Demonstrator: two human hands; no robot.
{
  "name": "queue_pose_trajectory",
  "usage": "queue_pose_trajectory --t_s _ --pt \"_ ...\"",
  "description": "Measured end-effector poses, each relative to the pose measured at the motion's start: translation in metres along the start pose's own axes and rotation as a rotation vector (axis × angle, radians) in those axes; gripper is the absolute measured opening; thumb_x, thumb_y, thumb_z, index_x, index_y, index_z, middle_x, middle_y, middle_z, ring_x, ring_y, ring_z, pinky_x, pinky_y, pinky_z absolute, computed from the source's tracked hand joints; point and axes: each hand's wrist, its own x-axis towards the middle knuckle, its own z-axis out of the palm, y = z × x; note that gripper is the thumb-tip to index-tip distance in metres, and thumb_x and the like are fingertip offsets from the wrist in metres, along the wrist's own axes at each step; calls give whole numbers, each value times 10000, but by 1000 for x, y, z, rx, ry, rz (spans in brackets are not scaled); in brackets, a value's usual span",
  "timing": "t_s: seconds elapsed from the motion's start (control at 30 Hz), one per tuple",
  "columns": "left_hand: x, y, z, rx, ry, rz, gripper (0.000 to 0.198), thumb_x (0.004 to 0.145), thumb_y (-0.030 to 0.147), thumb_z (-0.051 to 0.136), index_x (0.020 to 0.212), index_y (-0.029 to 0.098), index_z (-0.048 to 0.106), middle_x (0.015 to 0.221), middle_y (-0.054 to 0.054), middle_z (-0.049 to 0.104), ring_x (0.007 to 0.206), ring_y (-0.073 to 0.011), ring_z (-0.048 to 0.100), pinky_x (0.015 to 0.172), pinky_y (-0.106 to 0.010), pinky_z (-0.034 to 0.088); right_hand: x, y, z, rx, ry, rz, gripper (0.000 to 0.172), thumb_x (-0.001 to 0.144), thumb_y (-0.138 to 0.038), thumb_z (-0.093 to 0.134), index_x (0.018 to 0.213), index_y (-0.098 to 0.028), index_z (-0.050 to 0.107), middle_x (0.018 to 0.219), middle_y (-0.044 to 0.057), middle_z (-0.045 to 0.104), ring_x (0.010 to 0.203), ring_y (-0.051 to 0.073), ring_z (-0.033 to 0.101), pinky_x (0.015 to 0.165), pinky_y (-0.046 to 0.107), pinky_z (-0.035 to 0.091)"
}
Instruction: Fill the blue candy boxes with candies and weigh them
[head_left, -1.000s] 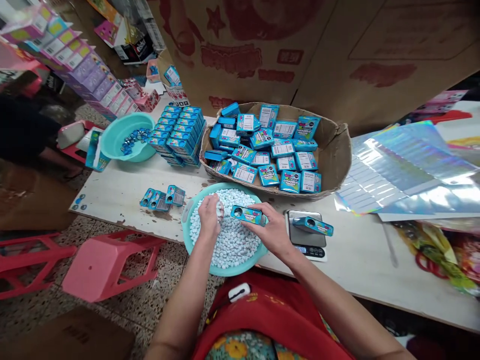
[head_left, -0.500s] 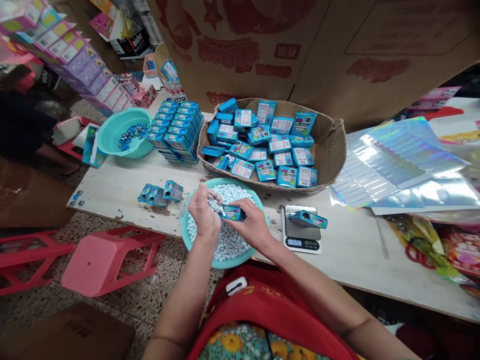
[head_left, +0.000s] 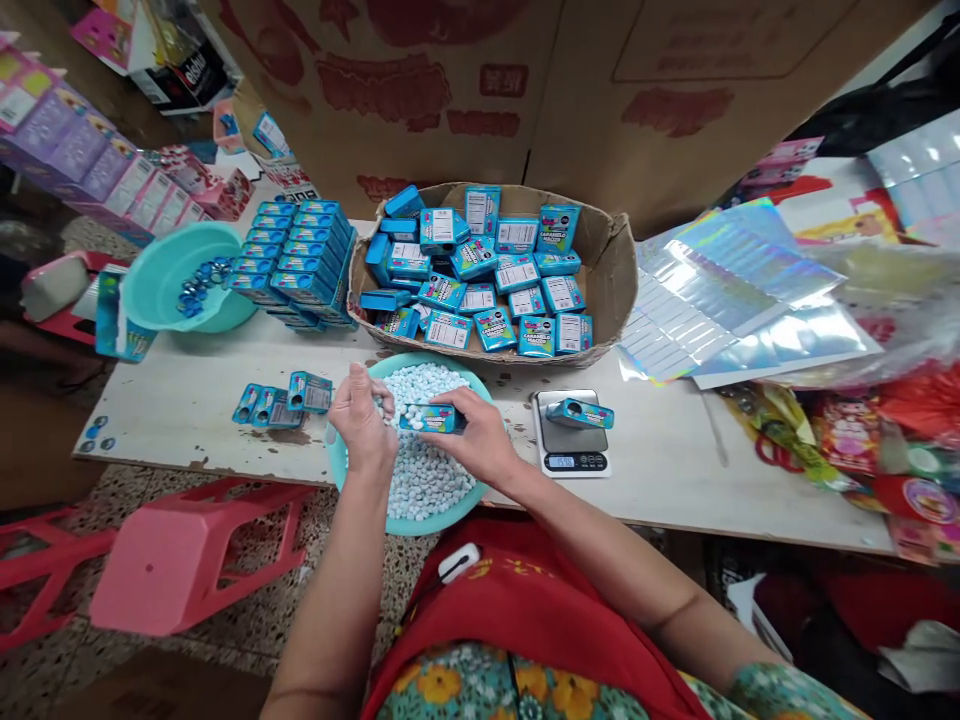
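My right hand [head_left: 478, 432] grips a small blue candy box [head_left: 430, 418] lying on its side above the bowl. White candies show at the box's left end. Close beside it, my left hand [head_left: 365, 418] is curled closed around some white candies [head_left: 386, 405]. Below both hands is a turquoise bowl [head_left: 335, 462] full of small whitish candies [head_left: 427, 480]. To the right, a digital scale [head_left: 574, 437] carries another blue box [head_left: 581, 413] with a dark round opening. Left of the bowl lie several blue boxes [head_left: 281, 402] on the table.
Behind the bowl stands a cardboard tray [head_left: 626, 290] of blue boxes. A block of stacked blue boxes [head_left: 296, 262] and a turquoise basin [head_left: 146, 290] with shiny blue pieces are at the left. Holographic sheets [head_left: 720, 290] lie right; a pink stool [head_left: 150, 565] stands by the table's edge.
The view has shifted, so the table appears farther left. My right hand has turned the box flatter, with candies now visible at its end. My left hand has drawn slightly away from it.
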Motion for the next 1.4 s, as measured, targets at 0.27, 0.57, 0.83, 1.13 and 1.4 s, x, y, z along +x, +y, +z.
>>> queue_pose_trajectory --t_s 0.27,0.57,0.83,1.13,1.4 --pt "-12 -17 -24 392 -378 18 383 800 436 620 1115 221 656 1235 -73 600 1195 -217 507 1013 -322 376 2 2 -7 -6 49 11 282 701 -195 731 966 -214 636 922 28 633 891 202 595 797 312 469" --pt "-7 -12 -31 797 -280 277 296 855 382 498 954 168 678 970 -52 680 921 -189 625 892 -331 474 1 12 -7 32 65 24 365 674 -313 796 981 -194 640 941 41 640 906 195 601 826 309 479" --pt "9 -39 -14 985 -407 252 338 811 416 534 1018 181 663 1076 -83 629 965 -223 598 830 -346 494 -36 18 -62 238 141 -54 383 626 -365 835 952 -235 682 970 36 655 951 194 603 885 333 479" --pt "-71 -92 136 801 -1213 324 485 751 252 665 1223 215 559 1243 -82 568 1136 -238 528 976 -359 410 -163 84 -176 -74 465 473 361 706 -401 762 992 -211 649 981 59 627 906 226 600 815 381 493" --pt "-67 -101 136 793 -1011 148 376 751 336 680 1094 218 580 1009 -32 655 911 -208 606 815 -309 448 -126 155 -166 -86 657 499 438 681 -467 736 992 -177 631 958 69 632 881 230 608 789 388 517"
